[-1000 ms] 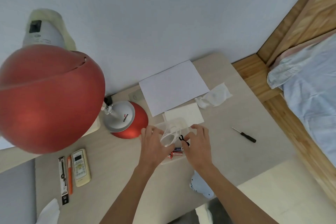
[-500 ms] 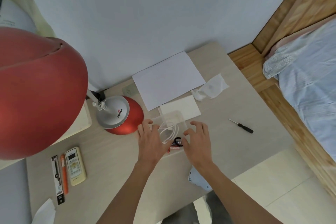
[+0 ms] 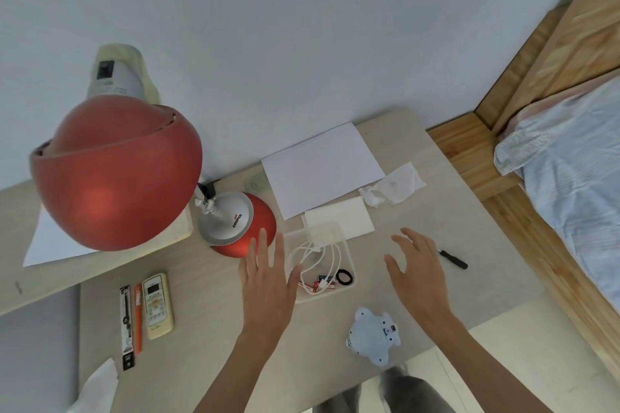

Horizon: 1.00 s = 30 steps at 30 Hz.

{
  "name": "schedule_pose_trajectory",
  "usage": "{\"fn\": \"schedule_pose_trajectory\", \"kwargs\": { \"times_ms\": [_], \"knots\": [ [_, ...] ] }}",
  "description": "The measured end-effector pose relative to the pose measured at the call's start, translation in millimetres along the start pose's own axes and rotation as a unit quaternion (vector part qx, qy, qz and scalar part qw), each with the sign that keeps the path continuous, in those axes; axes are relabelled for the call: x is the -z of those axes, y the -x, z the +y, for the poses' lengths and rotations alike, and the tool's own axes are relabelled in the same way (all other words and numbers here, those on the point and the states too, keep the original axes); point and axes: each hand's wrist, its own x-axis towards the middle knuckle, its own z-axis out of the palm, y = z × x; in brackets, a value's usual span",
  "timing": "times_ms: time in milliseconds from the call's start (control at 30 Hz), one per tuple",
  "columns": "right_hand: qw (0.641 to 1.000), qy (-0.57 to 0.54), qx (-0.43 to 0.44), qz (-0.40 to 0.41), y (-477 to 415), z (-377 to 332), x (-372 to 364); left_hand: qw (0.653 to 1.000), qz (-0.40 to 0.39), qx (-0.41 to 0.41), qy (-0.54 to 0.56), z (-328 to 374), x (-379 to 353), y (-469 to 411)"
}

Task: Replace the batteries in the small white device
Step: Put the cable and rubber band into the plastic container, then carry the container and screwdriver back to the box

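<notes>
**At the desk (image 3: 208, 329) front edge: device untouched, hands bare**

Nearest the person lies the small white device (image 3: 373, 335). Left hand (image 3: 268, 275) and right hand (image 3: 417, 266) hover spread, holding nothing. The screwdriver (image 3: 453, 259) looks the wise first pick. The clear tray (image 3: 350, 251) holds red batteries (image 3: 318, 283), a white cable (image 3: 315, 253) and a black ring (image 3: 344, 277).

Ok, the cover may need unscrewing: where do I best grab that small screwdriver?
Pinch the screwdriver by its thick black handle, from above with the right hand, which hovers open beside it. It lies flat on the table, so only its sides offer grip.
</notes>
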Motion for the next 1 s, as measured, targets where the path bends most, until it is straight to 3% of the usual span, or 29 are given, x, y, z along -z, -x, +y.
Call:
{"fn": "schedule_pose_trajectory", "kwargs": {
  "times_ms": [133,233,333,433,567,633,867,1000],
  "knots": [
    [0.994,0.099,-0.009,-0.035,-11,44,10,0.999,-0.034,0.035,0.018,-6,-15,10],
    [0.981,0.172,-0.027,-0.081,-19,79,11,0.990,-0.060,0.067,0.110,-7,-28,19],
    [0.968,0.220,-0.042,-0.109,-26,108,12,0.964,-0.082,0.095,0.233,-11,-42,23],
    [0.958,0.256,-0.045,-0.119,-30,123,14,0.947,-0.094,0.125,0.281,-11,-52,24],
    [0.946,0.295,-0.033,-0.130,-31,135,14,0.899,-0.122,0.219,0.360,-4,-64,20],
    [0.944,0.301,-0.025,-0.135,-29,139,13,0.891,-0.110,0.219,0.381,-6,-75,17],
    [0.956,0.234,-0.047,-0.172,-25,129,8,0.858,-0.089,0.284,0.418,6,-74,5],
    [0.968,0.094,-0.114,-0.201,-35,130,3,0.799,-0.084,0.334,0.493,5,-63,3]
  ]
}}
